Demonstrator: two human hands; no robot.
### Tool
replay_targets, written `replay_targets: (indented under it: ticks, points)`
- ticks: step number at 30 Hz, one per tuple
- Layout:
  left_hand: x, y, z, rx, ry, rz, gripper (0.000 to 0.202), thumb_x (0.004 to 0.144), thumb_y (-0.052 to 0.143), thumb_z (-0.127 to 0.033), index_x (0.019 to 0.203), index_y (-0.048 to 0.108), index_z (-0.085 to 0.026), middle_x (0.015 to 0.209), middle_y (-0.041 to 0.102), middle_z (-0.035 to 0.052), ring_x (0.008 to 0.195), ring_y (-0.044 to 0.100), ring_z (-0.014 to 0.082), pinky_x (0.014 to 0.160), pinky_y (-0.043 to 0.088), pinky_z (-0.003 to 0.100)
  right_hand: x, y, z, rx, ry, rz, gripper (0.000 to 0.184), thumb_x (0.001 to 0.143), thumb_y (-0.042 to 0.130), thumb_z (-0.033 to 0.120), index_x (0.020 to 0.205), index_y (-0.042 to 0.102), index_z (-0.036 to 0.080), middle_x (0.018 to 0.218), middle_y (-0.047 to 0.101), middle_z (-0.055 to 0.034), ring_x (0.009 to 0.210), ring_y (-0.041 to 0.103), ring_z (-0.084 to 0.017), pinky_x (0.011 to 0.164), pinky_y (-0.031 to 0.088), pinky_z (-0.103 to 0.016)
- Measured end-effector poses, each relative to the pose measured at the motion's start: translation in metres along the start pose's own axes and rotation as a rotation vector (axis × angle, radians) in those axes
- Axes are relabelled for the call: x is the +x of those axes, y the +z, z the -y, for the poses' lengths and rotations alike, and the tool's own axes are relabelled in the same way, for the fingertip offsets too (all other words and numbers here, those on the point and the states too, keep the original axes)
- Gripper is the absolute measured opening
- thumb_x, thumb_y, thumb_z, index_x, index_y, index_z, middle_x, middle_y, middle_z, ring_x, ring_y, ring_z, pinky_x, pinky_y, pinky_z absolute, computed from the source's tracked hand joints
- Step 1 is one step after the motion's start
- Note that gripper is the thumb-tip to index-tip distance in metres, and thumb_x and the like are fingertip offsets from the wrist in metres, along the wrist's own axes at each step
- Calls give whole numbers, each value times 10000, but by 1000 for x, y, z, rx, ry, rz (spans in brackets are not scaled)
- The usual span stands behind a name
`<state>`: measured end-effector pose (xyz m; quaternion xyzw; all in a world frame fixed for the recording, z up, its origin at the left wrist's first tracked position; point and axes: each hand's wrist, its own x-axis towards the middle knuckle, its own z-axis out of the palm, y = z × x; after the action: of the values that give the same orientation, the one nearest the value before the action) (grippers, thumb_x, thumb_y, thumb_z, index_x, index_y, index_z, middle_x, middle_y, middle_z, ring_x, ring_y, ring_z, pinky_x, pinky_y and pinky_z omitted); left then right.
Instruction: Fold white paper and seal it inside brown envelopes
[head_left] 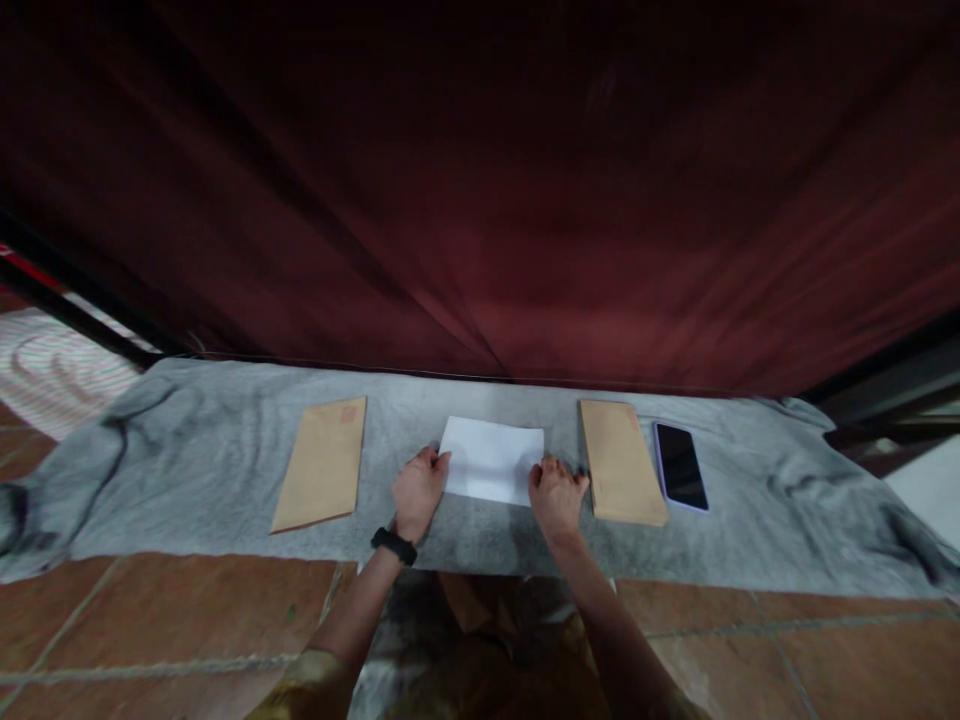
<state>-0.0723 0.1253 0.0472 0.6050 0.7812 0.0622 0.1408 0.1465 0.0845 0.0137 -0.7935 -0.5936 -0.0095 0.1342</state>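
Note:
A white sheet of paper (491, 460) lies on the grey cloth, looking folded, its long side running left to right. At its left edge, my left hand (420, 487) is closed, thumb and fingers pinching the paper. My right hand (557, 492) is closed at the paper's right edge, its fingers curled over the lower right corner. Left of the paper is a brown envelope (322, 462) with a small reddish print near its top. Just beyond my right hand sits a thicker stack of brown envelopes (624, 465).
A phone with a dark screen (681, 467) and pale purple edge lies right of the stack. The grey cloth (202, 470) covers a long narrow surface. Behind it hangs a dark red curtain (480, 240). Tiled floor (187, 610) shows along the near side.

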Motion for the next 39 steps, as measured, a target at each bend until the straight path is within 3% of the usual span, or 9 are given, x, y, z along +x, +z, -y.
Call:
replay_targets:
  ticks: [22, 30, 39]
  points:
    - [3, 4, -2, 28, 42, -47, 402, 1024, 420, -526, 1046, 683, -223, 898, 761, 90, 821, 712, 235, 634, 395, 273, 0, 6, 0, -26, 44, -16, 171, 1006, 479, 254, 1015, 624, 164, 860, 736, -102, 825, 690, -234, 857, 379, -386]
    - [1, 3, -4, 42, 39, -53, 364, 1021, 450, -499, 1049, 685, -222, 910, 768, 83, 835, 721, 235, 645, 407, 281, -1, 5, -2, -71, -24, 15, 350, 1026, 463, 247, 1360, 566, 228, 987, 737, -96, 866, 686, -226, 831, 368, -375]
    - [-1, 13, -1, 41, 58, -85, 392, 1039, 404, -492, 1072, 669, -205, 912, 765, 95, 870, 729, 239, 682, 429, 288, -6, 7, -6, -108, -89, -10, 361, 1043, 423, 253, 1359, 590, 200, 1002, 720, -115, 882, 646, -233, 859, 351, -389]
